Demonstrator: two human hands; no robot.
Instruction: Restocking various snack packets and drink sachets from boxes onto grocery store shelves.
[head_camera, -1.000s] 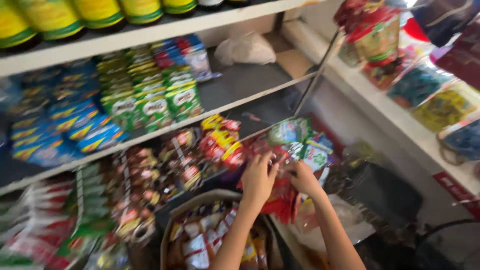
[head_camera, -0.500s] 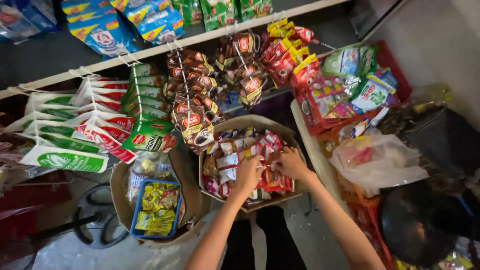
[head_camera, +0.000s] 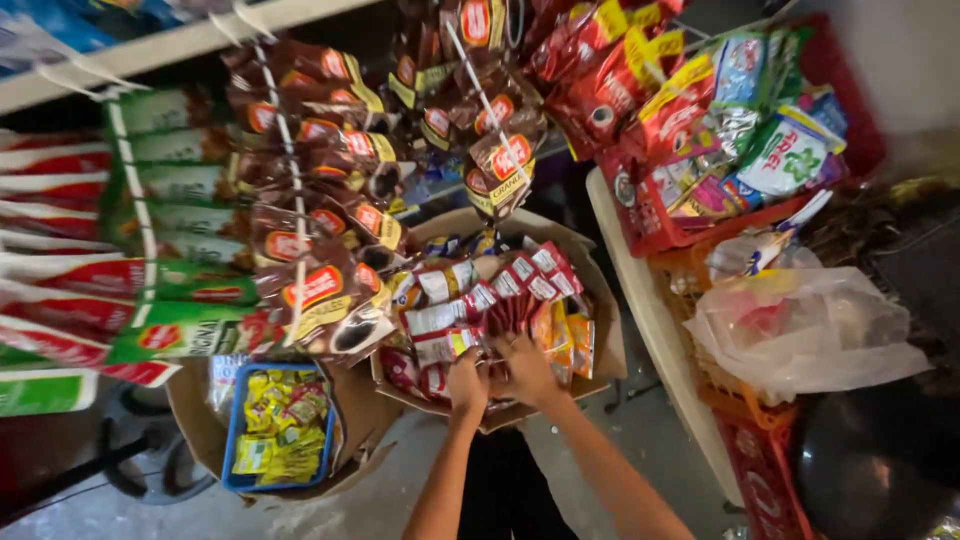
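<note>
Red and white snack sachets (head_camera: 500, 300), flat and glossy, stand packed on edge in fanned rows inside an open brown cardboard box (head_camera: 600, 300). The box sits on the floor beneath hanging strips of packets.

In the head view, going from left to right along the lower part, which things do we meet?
Blue tray of yellow packets → left hand → right hand, both on red sachets in a cardboard box → clear plastic bag.
</note>
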